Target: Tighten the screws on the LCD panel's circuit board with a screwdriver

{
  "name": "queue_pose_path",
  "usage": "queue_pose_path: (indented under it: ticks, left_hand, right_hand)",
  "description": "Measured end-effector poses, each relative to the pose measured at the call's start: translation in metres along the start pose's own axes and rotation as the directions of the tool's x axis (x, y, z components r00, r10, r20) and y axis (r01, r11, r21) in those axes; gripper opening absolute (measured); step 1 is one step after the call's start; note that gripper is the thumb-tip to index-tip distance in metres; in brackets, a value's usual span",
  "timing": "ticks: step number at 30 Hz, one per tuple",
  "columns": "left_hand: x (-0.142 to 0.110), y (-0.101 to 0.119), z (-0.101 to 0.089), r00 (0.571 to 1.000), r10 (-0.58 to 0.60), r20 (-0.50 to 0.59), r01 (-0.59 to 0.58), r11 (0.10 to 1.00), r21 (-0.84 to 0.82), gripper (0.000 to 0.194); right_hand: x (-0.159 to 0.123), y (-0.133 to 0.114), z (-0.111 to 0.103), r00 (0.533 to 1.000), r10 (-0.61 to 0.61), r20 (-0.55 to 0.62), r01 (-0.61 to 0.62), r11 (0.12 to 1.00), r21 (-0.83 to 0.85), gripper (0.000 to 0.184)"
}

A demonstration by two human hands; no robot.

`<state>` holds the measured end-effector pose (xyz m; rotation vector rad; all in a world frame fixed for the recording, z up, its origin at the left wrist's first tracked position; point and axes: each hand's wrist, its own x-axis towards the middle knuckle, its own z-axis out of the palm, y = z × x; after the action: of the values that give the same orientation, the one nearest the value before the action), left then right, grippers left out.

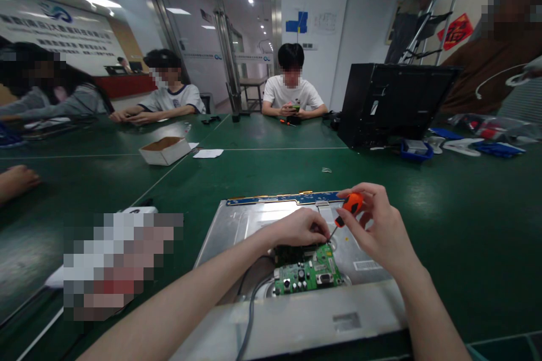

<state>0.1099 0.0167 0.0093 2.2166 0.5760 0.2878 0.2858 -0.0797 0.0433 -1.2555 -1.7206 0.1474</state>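
Observation:
My right hand [378, 225] grips the orange and black handle of a screwdriver [352, 203]. Its thin shaft slants down to the upper edge of a green circuit board [305, 275]. Beside the tip, my left hand [301, 228] has its fingers pinched together at the board's edge; whatever they hold is hidden. The board lies on the silver metal back of a display panel [375, 245], which has a blue circuit strip [271, 199] along its far edge. A grey cable [250, 310] runs from the board's left side toward me.
A black monitor housing [393, 104] stands at the back right, with a blue tray [417, 149] before it. An open cardboard box [165, 151] and white paper [208, 153] lie at left. People sit around the green table [474, 225]; another person's hand [19, 180] rests at far left.

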Motion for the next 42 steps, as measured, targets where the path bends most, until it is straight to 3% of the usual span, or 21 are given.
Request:
queue_pose_path:
  ticks: [9,17,23,33,42]
  left_hand:
    - [-0.0001,-0.0001,0.0005,1.0,0.002,-0.008,-0.002,1.0,-0.001,0.011]
    - [0.0004,-0.0014,0.0002,1.0,0.003,0.01,-0.003,0.999,-0.033,0.013]
    - [-0.0003,-0.002,0.0012,1.0,-0.005,0.002,0.005,1.0,-0.017,0.012]
    - [0.0002,-0.0014,0.0004,1.0,0.023,0.004,-0.023,1.0,0.011,0.012]
    - [-0.0008,-0.0004,0.0012,1.0,0.007,-0.006,-0.007,1.0,0.004,0.012]
  right_hand:
    - [0.0051,-0.0044,-0.0063,0.992,-0.127,0.006,0.126,0.985,-0.117,0.03]
    - [0.0021,-0.0013,-0.0019,0.998,-0.052,-0.041,0.051,0.999,-0.018,0.024]
    - [0.0013,0.0,-0.0003,0.999,-0.007,-0.054,0.007,1.0,-0.002,0.031]
    - [0.0042,-0.0055,-0.0059,0.985,-0.149,-0.087,0.138,0.982,-0.126,0.025]
    - [0.0032,-0.0039,-0.0043,0.984,-0.138,-0.116,0.129,0.988,-0.08,0.014]
